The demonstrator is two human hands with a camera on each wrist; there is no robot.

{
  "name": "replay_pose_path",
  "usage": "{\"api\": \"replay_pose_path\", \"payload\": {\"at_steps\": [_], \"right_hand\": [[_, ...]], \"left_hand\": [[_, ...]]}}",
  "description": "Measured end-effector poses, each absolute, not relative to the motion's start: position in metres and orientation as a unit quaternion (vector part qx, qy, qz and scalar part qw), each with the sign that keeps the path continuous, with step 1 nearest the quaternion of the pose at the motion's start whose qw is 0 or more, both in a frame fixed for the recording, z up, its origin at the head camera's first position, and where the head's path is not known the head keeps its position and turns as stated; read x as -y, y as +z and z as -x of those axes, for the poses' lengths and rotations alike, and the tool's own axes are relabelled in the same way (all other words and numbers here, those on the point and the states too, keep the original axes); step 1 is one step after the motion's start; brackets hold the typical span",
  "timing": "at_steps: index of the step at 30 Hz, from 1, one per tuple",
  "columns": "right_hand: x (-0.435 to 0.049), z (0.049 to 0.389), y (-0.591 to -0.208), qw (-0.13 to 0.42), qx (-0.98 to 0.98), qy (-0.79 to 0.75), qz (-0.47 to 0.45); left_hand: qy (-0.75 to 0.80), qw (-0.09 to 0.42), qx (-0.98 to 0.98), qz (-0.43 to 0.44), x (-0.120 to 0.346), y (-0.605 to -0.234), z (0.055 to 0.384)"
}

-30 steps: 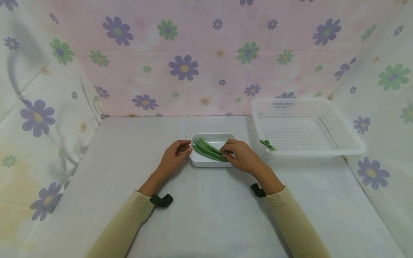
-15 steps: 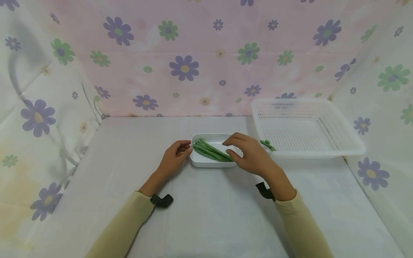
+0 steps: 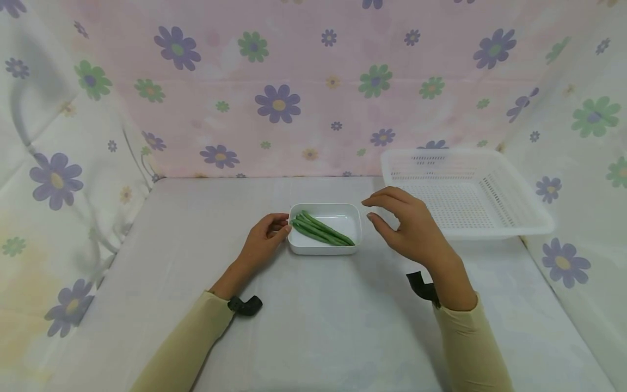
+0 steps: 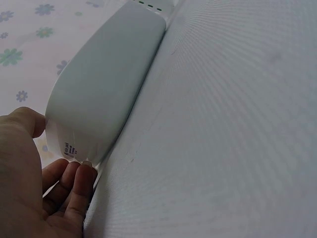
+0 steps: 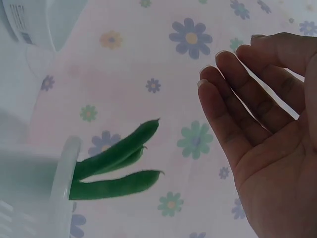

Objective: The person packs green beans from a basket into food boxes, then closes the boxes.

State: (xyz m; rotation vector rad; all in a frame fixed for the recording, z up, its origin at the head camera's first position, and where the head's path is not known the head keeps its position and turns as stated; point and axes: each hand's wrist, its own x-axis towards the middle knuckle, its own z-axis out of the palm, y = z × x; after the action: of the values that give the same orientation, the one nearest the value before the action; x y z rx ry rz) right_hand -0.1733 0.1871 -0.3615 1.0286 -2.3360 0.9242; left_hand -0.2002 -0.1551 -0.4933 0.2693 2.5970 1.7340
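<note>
Left of centre on the table stands a small white rectangular dish (image 3: 320,251), with several long green beans (image 3: 318,229) lying slantwise in it. My left hand (image 3: 262,239) grips the dish's left end. Its thumb is at the rim and its curled fingers press the end wall, as the left wrist view shows. My right hand (image 3: 411,226) hovers between the dish and a white plastic basket (image 3: 490,233), fingers spread and holding nothing. In the right wrist view, a few short green beans (image 5: 119,185) poke out over the basket's rim; the hand hides them in the head view.
The basket, wide with slotted walls, stands at the back right near the table's edge. A white cloth covers the table (image 3: 313,321). Flowered fabric (image 3: 313,125) hangs behind and on both sides.
My right hand has let go of the beans in the dish, opened its fingers and moved right and up towards the basket. The left hand stays at the dish.
</note>
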Motion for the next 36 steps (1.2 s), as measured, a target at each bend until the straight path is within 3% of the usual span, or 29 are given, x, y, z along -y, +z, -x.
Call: {"api": "replay_pose_path", "payload": {"at_steps": [9,18,27,36], "right_hand": [[-0.214,0.178,-0.353,0.256,0.839,0.344,-0.336],[-0.24,0.184,-0.354,0.274,0.837,0.359,-0.308],[-0.262,0.191,-0.364,0.214,0.879,0.329,-0.271],[-0.276,0.197,-0.375,0.107,0.911,0.323,-0.233]], "left_hand": [[0.557,0.001,-0.825,-0.1,0.151,-0.47,0.186],[0.554,0.001,-0.826,-0.102,0.159,-0.5,0.203],[0.553,-0.005,-0.826,-0.105,0.163,-0.511,0.207],[0.553,-0.004,-0.826,-0.107,0.162,-0.511,0.209]]}}
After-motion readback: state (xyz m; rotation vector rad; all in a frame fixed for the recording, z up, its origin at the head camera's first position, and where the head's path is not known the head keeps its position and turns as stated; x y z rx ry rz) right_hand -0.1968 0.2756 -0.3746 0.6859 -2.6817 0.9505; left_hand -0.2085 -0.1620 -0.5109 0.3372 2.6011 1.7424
